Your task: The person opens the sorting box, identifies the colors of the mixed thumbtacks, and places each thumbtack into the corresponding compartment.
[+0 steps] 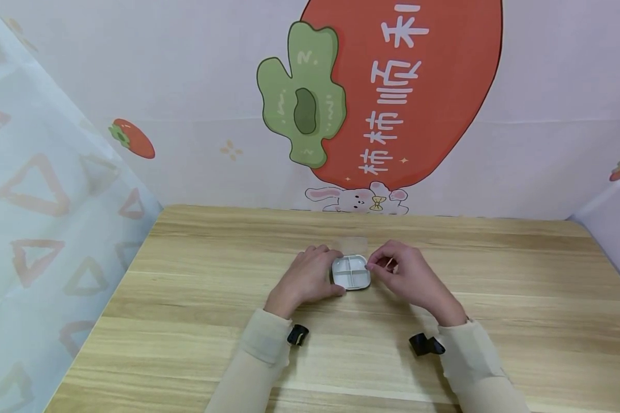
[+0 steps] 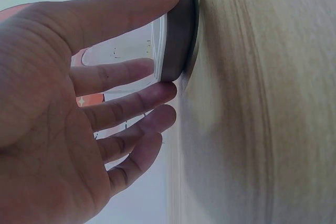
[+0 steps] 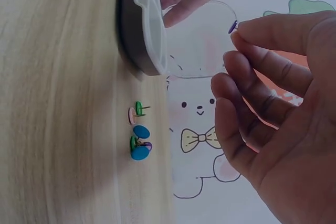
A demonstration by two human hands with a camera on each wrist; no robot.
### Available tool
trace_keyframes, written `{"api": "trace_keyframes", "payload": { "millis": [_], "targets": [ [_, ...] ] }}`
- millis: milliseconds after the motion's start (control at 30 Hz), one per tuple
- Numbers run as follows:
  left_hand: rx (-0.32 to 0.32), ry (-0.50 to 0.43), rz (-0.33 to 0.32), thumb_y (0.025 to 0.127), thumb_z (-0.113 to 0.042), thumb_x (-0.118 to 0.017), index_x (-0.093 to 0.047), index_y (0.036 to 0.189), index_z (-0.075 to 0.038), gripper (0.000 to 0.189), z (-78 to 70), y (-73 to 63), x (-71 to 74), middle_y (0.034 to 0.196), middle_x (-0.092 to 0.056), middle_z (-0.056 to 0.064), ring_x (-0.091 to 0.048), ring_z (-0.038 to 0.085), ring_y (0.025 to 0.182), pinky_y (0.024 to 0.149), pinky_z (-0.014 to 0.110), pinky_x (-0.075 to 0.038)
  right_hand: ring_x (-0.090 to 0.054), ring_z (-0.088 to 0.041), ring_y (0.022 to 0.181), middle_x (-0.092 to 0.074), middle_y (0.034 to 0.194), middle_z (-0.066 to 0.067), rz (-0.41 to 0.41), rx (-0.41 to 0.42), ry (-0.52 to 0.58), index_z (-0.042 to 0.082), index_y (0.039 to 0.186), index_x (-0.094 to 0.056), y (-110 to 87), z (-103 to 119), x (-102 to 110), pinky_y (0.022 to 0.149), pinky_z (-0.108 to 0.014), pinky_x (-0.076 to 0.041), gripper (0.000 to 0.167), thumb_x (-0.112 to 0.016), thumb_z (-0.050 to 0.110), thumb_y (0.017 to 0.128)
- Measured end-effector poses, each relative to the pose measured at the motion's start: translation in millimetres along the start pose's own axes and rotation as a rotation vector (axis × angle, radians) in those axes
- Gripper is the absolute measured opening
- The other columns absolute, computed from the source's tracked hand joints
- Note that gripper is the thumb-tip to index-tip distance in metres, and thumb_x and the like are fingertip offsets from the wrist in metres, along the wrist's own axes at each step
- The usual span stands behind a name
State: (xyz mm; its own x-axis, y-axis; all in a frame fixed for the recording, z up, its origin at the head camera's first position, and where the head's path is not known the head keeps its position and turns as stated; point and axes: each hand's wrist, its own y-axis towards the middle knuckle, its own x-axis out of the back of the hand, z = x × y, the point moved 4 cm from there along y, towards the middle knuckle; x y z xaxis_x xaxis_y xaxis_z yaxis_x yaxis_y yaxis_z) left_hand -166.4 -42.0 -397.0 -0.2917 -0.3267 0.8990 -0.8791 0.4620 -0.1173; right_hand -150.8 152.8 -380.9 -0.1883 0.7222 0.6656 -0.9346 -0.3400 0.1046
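A small four-compartment box (image 1: 359,280) with a white inside and dark outer shell sits on the table, its clear lid (image 3: 199,51) swung open at the back. My left hand (image 1: 310,276) holds the box from the left, thumb on the near side and index finger on the far side. Just off the box's right edge, my right hand (image 1: 407,274) pinches a purple thumbtack (image 3: 233,27) between thumb and index finger. In the right wrist view, several loose thumbtacks (image 3: 140,153), blue, green and pink, lie beside the box; in the head view they are hidden.
The wood-grain table (image 1: 196,321) runs back to a printed cloth wall (image 1: 201,69) with a large red persimmon. Another patterned cloth (image 1: 41,229) hangs along the left. Black wrist mounts (image 1: 298,335) show by both cuffs.
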Motion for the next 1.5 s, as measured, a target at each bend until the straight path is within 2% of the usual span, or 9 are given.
{"api": "trace_keyframes", "payload": {
  "millis": [367, 800, 1133, 1500],
  "targets": [
    [-0.008, 0.009, -0.005, 0.079, -0.035, -0.089, -0.063, 0.134, -0.009, 0.066, -0.4, -0.7, -0.5, 0.126, -0.063, 0.006, -0.054, 0.025, 0.113, 0.099, 0.042, -0.043, -0.059, -0.016, 0.084, -0.062, 0.09, 0.003, 0.015, 0.007, -0.142, 0.011, 0.094, -0.076, 2.3, 0, -12, 0.077, -0.038, -0.054, 0.005, -0.077, 0.008, 0.09],
    [-0.019, 0.038, -0.008, 0.079, -0.035, -0.088, -0.063, 0.135, -0.009, 0.067, -0.8, -1.1, -0.5, 0.122, -0.063, 0.006, -0.055, 0.024, 0.107, 0.093, 0.04, -0.044, -0.057, -0.012, 0.079, -0.06, 0.084, 0.006, -0.003, 0.078, -0.251, 0.011, 0.089, -0.075, 3.8, 0, -22, 0.074, -0.034, -0.051, 0.005, -0.079, 0.008, 0.087],
    [-0.023, 0.041, -0.011, 0.079, -0.035, -0.088, -0.063, 0.135, -0.009, 0.066, -0.6, -1.5, -1.6, 0.122, -0.063, 0.006, -0.056, 0.023, 0.107, 0.093, 0.04, -0.045, -0.055, -0.01, 0.077, -0.059, 0.082, 0.007, -0.007, 0.09, -0.261, 0.011, 0.087, -0.075, 3.7, -2, -26, 0.072, -0.032, -0.051, 0.005, -0.079, 0.009, 0.086],
    [-0.029, 0.052, -0.014, 0.079, -0.036, -0.088, -0.063, 0.135, -0.009, 0.067, -0.9, -1.5, -1.6, 0.122, -0.063, 0.007, -0.056, 0.024, 0.107, 0.093, 0.04, -0.045, -0.053, -0.012, 0.075, -0.058, 0.081, 0.006, 0.014, 0.068, -0.286, 0.011, 0.087, -0.074, 3.6, -3, -32, 0.069, -0.032, -0.048, 0.006, -0.079, 0.01, 0.087]
  ]
}}
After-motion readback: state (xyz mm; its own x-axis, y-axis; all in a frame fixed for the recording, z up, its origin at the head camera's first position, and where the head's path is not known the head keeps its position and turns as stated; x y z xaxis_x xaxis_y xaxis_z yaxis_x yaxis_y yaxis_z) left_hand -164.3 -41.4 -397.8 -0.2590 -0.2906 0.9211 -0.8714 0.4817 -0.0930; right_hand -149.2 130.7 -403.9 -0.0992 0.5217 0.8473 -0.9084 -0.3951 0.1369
